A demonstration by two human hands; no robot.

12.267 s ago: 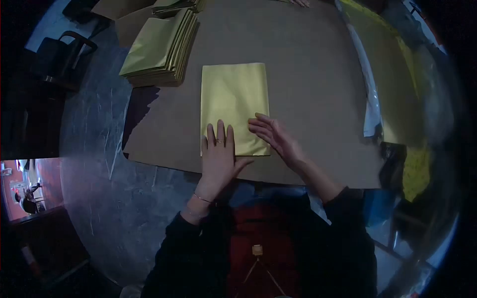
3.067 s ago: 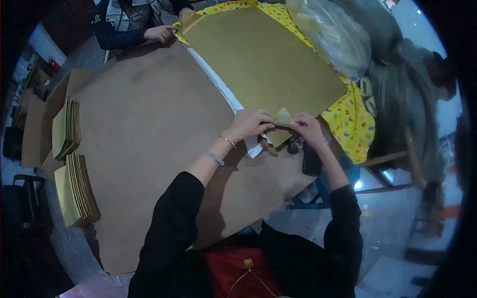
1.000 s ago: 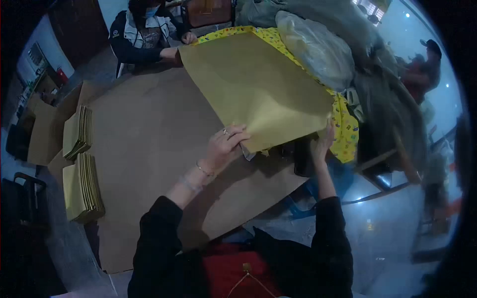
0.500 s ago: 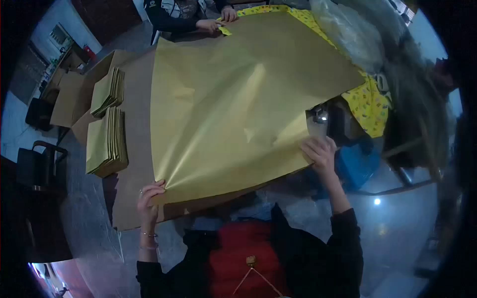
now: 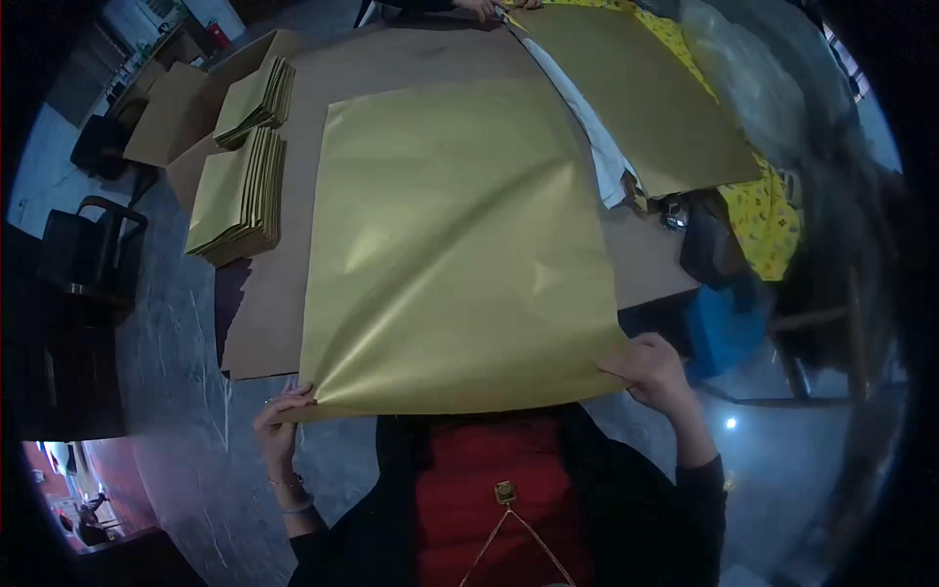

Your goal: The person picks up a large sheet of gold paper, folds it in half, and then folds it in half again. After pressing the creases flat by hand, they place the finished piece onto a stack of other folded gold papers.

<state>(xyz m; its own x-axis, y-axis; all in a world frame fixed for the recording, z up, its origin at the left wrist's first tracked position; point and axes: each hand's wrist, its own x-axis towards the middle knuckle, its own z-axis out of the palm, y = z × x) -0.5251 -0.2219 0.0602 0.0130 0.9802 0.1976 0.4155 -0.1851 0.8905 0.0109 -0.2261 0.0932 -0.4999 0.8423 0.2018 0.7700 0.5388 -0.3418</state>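
Observation:
A large sheet of gold paper [image 5: 450, 254] lies partly on the brown table surface, its near edge raised over the table's front edge close to my body. At its near left corner, my left hand [image 5: 284, 411] pinches the paper. My right hand [image 5: 650, 370] grips the near right corner. Creases fan from the left corner toward the sheet's upper right. Beyond it, at the far right, rests a stack of gold paper [image 5: 646, 98], with a white layer [image 5: 587, 132] showing along its left edge.
Two stacks of folded gold paper [image 5: 235, 196] stand on the left, beside an open cardboard box [image 5: 171, 122]. Yellow patterned cloth [image 5: 768, 230] hangs at the right near clear plastic sheeting [image 5: 748, 73]. A blue bin [image 5: 724, 328] is below. Another person's hands [image 5: 479, 8] are at the far edge.
Both my hands have drawn the gold sheet toward my body, off the stack at the far right. The white layer and more brown table surface now show.

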